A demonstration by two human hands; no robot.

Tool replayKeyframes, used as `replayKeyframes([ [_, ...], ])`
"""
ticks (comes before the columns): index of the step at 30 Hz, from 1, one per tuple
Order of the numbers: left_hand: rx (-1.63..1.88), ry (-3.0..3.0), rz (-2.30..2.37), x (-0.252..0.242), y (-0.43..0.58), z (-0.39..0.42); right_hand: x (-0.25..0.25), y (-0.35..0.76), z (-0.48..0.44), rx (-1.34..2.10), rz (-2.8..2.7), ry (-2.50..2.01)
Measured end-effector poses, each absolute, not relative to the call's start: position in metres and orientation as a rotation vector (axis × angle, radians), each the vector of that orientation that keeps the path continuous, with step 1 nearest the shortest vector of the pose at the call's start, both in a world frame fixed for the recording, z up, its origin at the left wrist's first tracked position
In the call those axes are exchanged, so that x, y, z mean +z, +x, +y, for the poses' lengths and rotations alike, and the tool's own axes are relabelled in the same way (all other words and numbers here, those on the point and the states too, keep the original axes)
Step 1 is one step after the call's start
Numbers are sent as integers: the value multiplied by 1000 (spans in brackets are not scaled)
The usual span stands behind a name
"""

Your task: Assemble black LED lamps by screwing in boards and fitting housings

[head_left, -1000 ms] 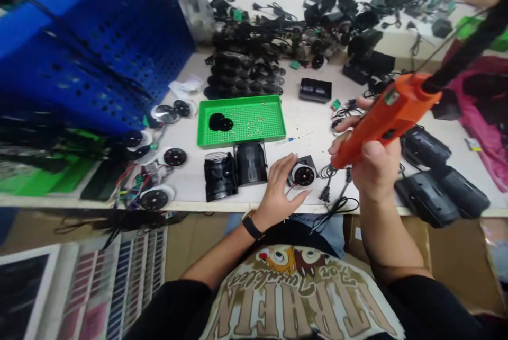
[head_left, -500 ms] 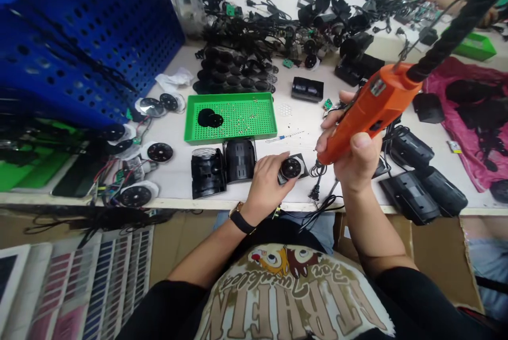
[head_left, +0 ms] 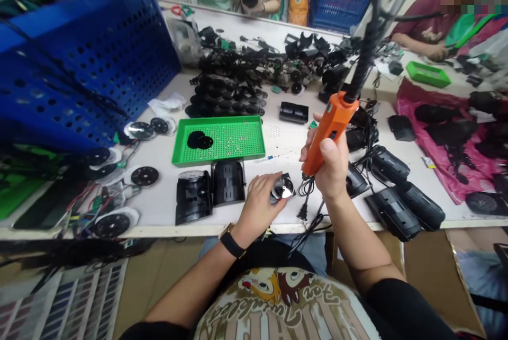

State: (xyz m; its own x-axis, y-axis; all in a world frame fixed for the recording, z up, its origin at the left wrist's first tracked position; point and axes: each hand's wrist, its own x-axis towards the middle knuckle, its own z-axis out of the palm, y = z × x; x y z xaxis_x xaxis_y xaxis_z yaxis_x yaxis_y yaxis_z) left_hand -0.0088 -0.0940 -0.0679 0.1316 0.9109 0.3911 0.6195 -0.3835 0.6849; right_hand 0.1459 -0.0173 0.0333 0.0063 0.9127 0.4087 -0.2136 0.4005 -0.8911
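The left hand (head_left: pixel 260 197) is clamped on the side of a round black-faced part (head_left: pixel 283 187) near the bench's (head_left: pixel 159 226) front edge; a second ago its fingers lay spread beside it. A bright glint now shows on the part's face, plain dark before. The right hand (head_left: pixel 334 168), apart from the left, is wrapped round an orange power driver (head_left: pixel 329 131), at two o'clock from the part. The driver stands steeper than it did, its lower end nearer the part; I can't tell whether they touch. The green tray (head_left: pixel 180 141) at ten o'clock and the two black housings (head_left: pixel 193 197) at nine have kept their places, and the plug (head_left: pixel 304 211) lies around four.
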Motion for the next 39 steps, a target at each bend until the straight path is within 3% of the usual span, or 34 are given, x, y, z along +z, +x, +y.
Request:
replayKeyframes([
  [10,1125,2131,1603,-67,-8,-99,36,151,-20,1041,-1223,-732],
  [39,1307,1877,1362,-80,-3,-107,45,147,-75,1217,-1227,-620],
])
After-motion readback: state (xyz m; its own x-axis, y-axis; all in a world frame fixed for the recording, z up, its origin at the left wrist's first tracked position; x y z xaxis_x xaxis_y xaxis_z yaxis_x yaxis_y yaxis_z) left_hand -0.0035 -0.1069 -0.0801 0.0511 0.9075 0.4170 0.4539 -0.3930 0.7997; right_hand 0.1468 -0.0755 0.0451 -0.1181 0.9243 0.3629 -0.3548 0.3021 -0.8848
